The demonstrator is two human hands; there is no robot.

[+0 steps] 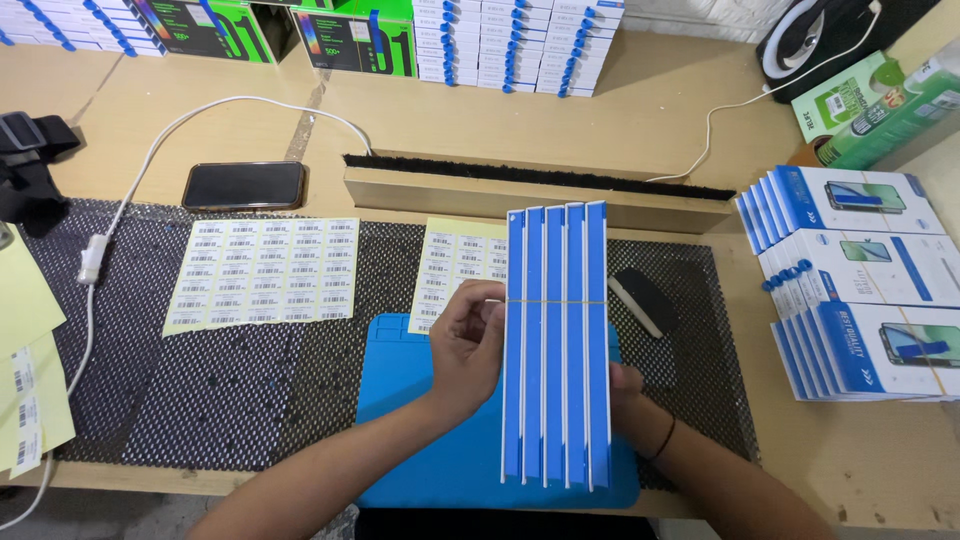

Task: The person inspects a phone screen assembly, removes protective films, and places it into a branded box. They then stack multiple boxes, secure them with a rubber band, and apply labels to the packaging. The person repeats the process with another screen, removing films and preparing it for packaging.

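A bundle of several thin blue-and-white boxes [556, 340], held together by a rubber band, stands on edge above a blue work mat [400, 400]. My left hand [465, 345] grips the bundle's left side, fingers curled on the outer box. My right hand [628, 390] is mostly hidden behind and under the bundle's right side, supporting it; a dark band circles its wrist.
Two sheets of barcode labels [262, 272] lie on black mesh matting [200, 400]. A dark phone [244, 185] and a white cable [95, 260] are to the left. Stacks of similar boxes [860, 280] sit at the right, more boxes [515, 45] at the back, and a brush strip [540, 180] behind.
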